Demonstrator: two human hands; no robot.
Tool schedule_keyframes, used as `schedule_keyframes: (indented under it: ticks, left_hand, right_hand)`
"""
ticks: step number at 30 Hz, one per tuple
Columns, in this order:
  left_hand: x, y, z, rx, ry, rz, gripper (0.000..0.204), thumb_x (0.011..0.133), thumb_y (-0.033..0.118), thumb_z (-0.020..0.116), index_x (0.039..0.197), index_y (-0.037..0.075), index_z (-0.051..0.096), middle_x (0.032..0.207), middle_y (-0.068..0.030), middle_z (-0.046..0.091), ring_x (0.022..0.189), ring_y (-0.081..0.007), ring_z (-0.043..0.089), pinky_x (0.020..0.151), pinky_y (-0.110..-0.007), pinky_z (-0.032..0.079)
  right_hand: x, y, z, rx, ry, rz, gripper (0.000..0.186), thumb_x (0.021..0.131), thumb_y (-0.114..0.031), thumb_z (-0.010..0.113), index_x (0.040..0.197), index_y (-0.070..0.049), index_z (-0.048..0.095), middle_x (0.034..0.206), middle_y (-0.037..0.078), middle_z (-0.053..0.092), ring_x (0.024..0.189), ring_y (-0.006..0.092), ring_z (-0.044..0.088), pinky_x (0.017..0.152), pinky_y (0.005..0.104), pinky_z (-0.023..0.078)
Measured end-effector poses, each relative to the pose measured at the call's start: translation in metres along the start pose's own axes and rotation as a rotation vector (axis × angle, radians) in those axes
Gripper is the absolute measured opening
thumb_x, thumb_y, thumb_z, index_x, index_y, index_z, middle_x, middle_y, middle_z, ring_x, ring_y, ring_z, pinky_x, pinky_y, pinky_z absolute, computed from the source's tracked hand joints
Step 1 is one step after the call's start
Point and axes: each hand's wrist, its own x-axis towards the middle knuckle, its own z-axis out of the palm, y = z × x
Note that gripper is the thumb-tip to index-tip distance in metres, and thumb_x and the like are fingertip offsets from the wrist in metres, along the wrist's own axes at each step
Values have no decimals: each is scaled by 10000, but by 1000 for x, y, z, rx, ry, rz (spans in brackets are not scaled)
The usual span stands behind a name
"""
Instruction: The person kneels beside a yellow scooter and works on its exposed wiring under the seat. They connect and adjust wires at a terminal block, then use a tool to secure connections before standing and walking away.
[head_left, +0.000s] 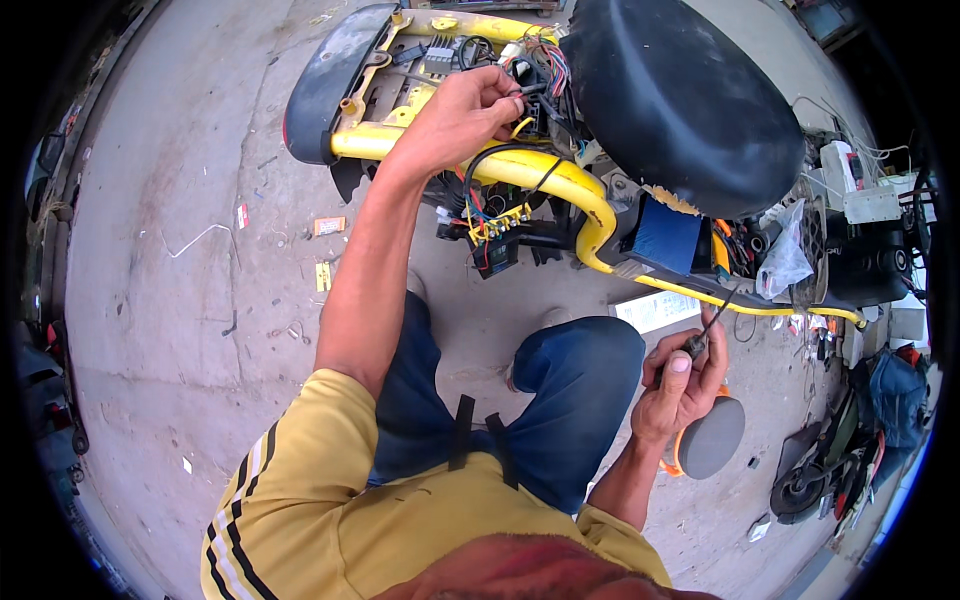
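A small vehicle with a yellow tube frame (575, 185) stands in front of me, its black seat (690, 95) tipped to the right. My left hand (468, 112) reaches over the frame tube, thumb and fingers pinched on a dark wire (530, 89) beside a bundle of coloured wires (556, 65). Its fingertips partly hide what they grip. Low on the right, my right hand (682, 385) is wrapped round the dark handle of a screwdriver (713, 325). The thin shaft points up and right, toward the tube's lower run.
A yellow terminal strip (498, 224) with wires hangs below the tube. Under the seat lie a blue panel (665, 236) and a clear plastic bag (783, 250). A white box (655, 311) rests on the floor. A round grey-topped object (712, 438) stands beside my right forearm.
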Motion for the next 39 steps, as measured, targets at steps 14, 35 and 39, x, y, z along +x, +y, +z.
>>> schedule_keyframes:
  ticks: [14,35,39]
  left_hand:
    - [2,-10,0,-157,-16,62,157,961,104,768,1045,-24,734,1035,-78,753,872,-126,716,808,-290,619]
    - [0,-6,9,85,85,170,223,920,169,738,998,-39,749,835,-69,745,791,-113,681,748,-288,550]
    - [2,-7,9,91,64,175,243,928,185,723,1004,-45,745,810,-76,731,772,-133,661,736,-316,537]
  right_hand:
    - [59,3,140,-700,-290,-349,371,981,-49,713,1352,-53,705,933,162,669,758,359,720,675,458,582]
    - [60,3,138,-855,-246,-283,358,961,-53,709,1319,-31,724,934,184,677,765,401,721,666,498,583]
    - [69,-10,136,-915,-309,-266,346,951,-53,714,1295,-16,730,956,203,695,792,419,736,682,500,597]
